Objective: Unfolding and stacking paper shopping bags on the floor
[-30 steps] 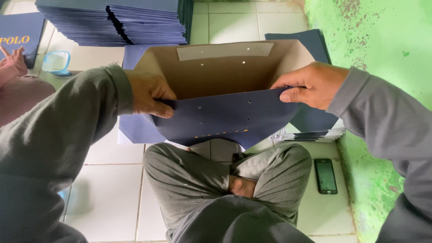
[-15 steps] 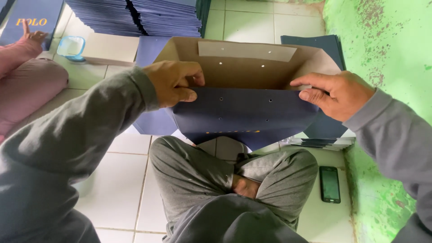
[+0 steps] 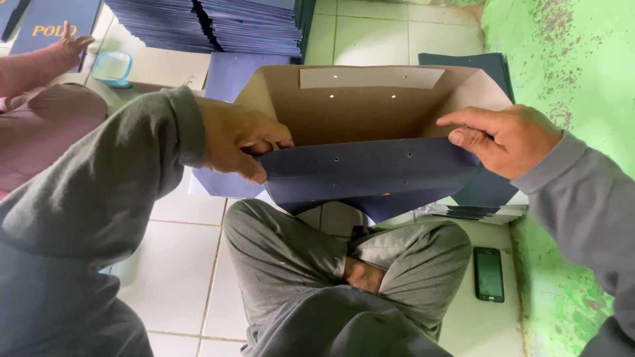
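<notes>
I hold a cardboard folder (image 3: 370,112) in front of me, navy blue outside and brown inside, with small punched holes. Its near blue flap (image 3: 370,175) is folded up toward me. My left hand (image 3: 238,135) grips the flap's left end, thumb on the fold. My right hand (image 3: 506,139) pinches the right end with thumb and fingers. The folder hovers above my crossed legs (image 3: 344,277) in grey trousers.
Tall stacks of blue folders (image 3: 211,23) stand behind on the white tile floor. More folders (image 3: 476,211) lie at right by the green wall (image 3: 569,59). A black phone (image 3: 489,274) lies near my knee. Another person's arm in pink (image 3: 40,66) and a small blue container (image 3: 112,66) are at left.
The folder has come closer and its blue flap is folded further up. My left hand shifted from the edge to pressing the fold; the view tilted slightly.
</notes>
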